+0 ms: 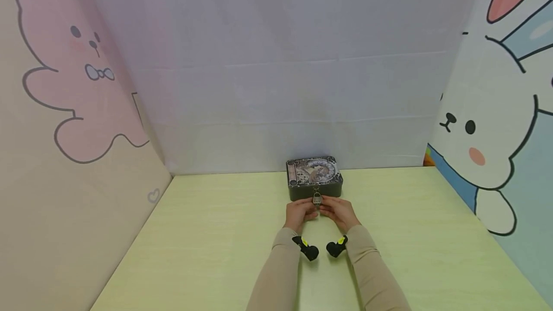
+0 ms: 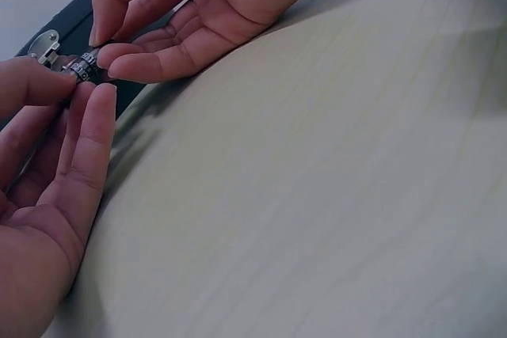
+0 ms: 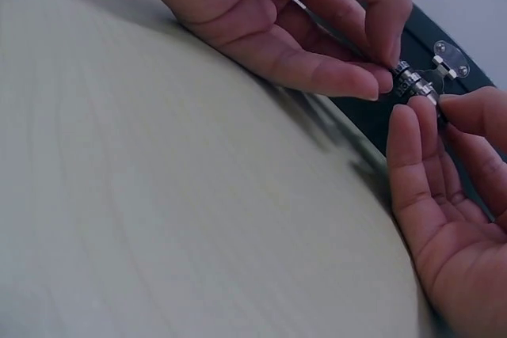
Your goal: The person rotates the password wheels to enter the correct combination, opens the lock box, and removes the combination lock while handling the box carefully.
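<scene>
Both the left hand [image 1: 298,214] and right hand [image 1: 340,211], half curled, pinch the combination padlock [image 1: 317,199] at the dark box [image 1: 314,178].

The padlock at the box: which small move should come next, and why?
Perhaps turn one of the number dials slightly: the left hand and right hand both hold the padlock at the clasp of the box, with the dials showing between them.

Just beyond the hands [image 1: 298,214], the box [image 1: 314,175] blocks the way, a white backdrop [image 1: 276,85] behind it; left and right of them the worktop [image 1: 207,239] gives room to pass; nearer, black wrist devices [image 1: 309,252] narrow the gap.
</scene>
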{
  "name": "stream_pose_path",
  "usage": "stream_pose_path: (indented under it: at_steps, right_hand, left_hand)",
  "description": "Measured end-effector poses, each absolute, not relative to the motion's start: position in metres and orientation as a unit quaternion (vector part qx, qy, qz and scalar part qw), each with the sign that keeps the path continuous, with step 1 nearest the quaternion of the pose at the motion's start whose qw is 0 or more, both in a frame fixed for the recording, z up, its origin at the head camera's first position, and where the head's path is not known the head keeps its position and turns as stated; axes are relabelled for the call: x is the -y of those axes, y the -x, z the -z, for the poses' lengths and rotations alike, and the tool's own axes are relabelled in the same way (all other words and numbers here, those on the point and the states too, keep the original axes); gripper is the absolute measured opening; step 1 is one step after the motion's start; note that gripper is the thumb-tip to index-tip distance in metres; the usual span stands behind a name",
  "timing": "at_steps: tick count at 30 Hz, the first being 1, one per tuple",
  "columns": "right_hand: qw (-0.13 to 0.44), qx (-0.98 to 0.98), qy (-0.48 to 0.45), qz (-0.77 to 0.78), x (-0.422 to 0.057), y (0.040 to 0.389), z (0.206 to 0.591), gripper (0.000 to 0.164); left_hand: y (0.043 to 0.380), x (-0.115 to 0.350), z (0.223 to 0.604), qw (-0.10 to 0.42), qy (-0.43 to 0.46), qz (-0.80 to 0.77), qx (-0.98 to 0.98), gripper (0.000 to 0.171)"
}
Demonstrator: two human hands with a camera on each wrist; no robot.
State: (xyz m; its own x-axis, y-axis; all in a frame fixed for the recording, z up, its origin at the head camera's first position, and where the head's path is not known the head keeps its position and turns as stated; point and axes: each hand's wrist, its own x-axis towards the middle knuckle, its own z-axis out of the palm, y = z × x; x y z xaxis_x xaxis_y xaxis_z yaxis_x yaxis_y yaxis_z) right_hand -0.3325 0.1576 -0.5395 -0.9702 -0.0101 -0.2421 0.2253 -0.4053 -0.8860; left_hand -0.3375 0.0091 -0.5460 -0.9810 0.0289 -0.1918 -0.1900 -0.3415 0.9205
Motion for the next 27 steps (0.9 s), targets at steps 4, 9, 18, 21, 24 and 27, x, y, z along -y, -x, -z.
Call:
stream_pose_path:
  at_steps: [4,9,18,21,24,27]
  right_hand:
    - [0.070,-0.537,-0.099,0.835,-0.1573,0.3327,0.5386,0.044]
    - [0.069,-0.539,-0.102,0.833,-0.1570,0.3335,0.5383,0.044]
    - [0.072,-0.541,-0.099,0.832,-0.1573,0.3325,0.5387,0.045]
    - [0.075,-0.540,-0.099,0.832,-0.1575,0.3322,0.5380,0.045]
    - [0.074,-0.541,-0.097,0.832,-0.1579,0.3321,0.5373,0.045]
    - [0.076,-0.540,-0.096,0.833,-0.1582,0.3322,0.5373,0.044]
  left_hand:
    - [0.3351,-0.0074,0.5445,0.074,0.056,-0.815,-0.572,0.032]
    - [0.3347,-0.0066,0.5442,0.079,0.053,-0.815,-0.572,0.033]
    - [0.3355,-0.0062,0.5459,0.081,0.047,-0.816,-0.570,0.031]
    - [0.3357,-0.0057,0.5459,0.080,0.045,-0.815,-0.572,0.030]
    - [0.3344,-0.0052,0.5436,0.080,0.040,-0.816,-0.572,0.029]
    - [0.3306,-0.0044,0.5374,0.081,0.035,-0.817,-0.570,0.029]
